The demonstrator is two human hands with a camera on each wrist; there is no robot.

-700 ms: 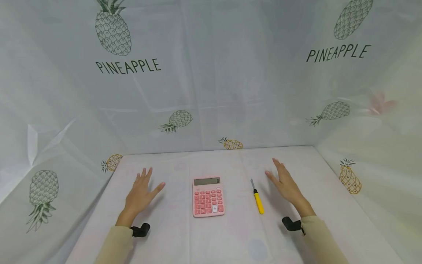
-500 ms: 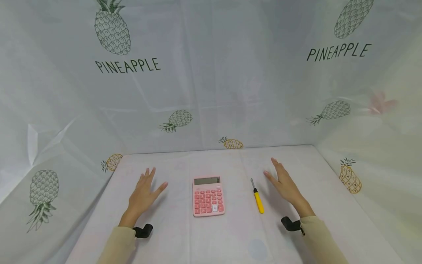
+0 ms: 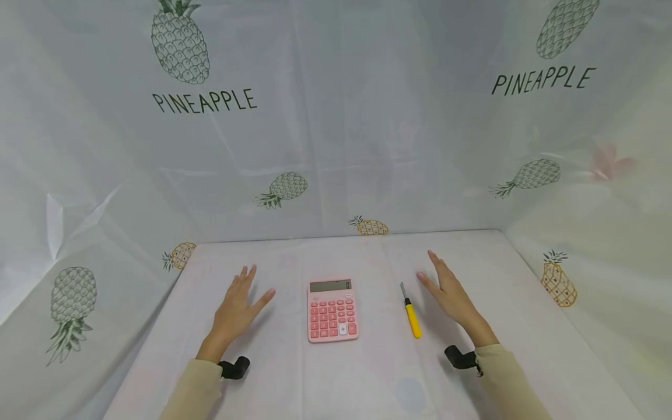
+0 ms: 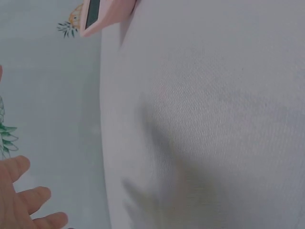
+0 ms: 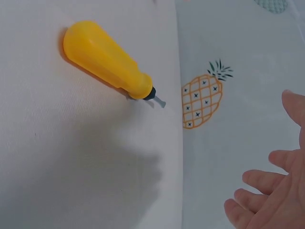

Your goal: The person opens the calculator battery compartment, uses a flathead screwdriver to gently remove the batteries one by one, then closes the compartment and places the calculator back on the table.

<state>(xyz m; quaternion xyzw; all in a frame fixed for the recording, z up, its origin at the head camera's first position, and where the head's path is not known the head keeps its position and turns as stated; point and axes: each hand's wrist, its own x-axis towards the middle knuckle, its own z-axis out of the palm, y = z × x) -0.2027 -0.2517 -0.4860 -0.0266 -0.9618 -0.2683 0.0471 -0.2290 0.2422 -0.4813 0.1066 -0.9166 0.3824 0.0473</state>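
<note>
A pink calculator [image 3: 333,310] lies face up near the middle of the table, its display at the far end. To its right is a screwdriver [image 3: 412,318] with a yellow handle and a short metal shaft pointing away from me. My left hand [image 3: 233,315] hovers left of the calculator, fingers spread, holding nothing. On the other side my right hand [image 3: 455,297] is held over the table just right of the screwdriver, its fingers straight and touching nothing. The right wrist view shows the screwdriver [image 5: 107,59] closer; a corner of the calculator [image 4: 107,14] shows in the left wrist view.
A pale cloth covers the table [image 3: 357,385]. Behind it and at both sides hangs a grey-white sheet [image 3: 346,116] printed with pineapples. A black wrist camera [image 3: 235,368] sits at the left cuff, another black wrist camera [image 3: 459,357] at the right.
My left hand has moved right, towards the calculator. My right hand has shifted slightly left, towards the screwdriver. The calculator and screwdriver stay where they were on the table.
</note>
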